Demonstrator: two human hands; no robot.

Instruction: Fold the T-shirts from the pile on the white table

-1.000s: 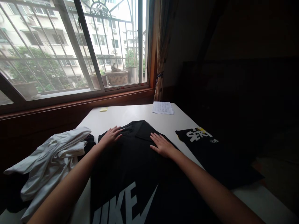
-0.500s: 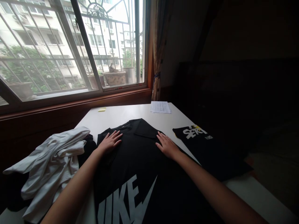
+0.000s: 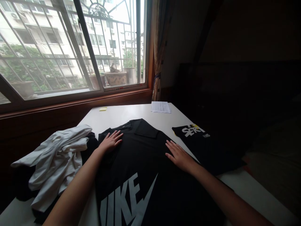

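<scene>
A black T-shirt (image 3: 141, 153) with a large grey NIKE print lies spread in front of me, its neckline at the far end. One sleeve is folded in over the body near the top right. My left hand (image 3: 111, 141) rests flat on the shirt beside the neckline, fingers apart. On the right edge of the shirt lies my right hand (image 3: 180, 155), fingers stretched out and nothing gripped. The shirt's lower end runs out of view at the bottom.
On the left is a heap with a crumpled white garment (image 3: 61, 153) over dark cloth. A dark garment with white lettering (image 3: 204, 144) lies at the right edge of the white table (image 3: 113, 116). Printed sheets (image 3: 161, 107) and a yellow note (image 3: 102, 109) lie at the back, below the window.
My right hand has slid right and slightly toward me, away from the folded sleeve to the shirt's right edge. The left hand stays by the neckline.
</scene>
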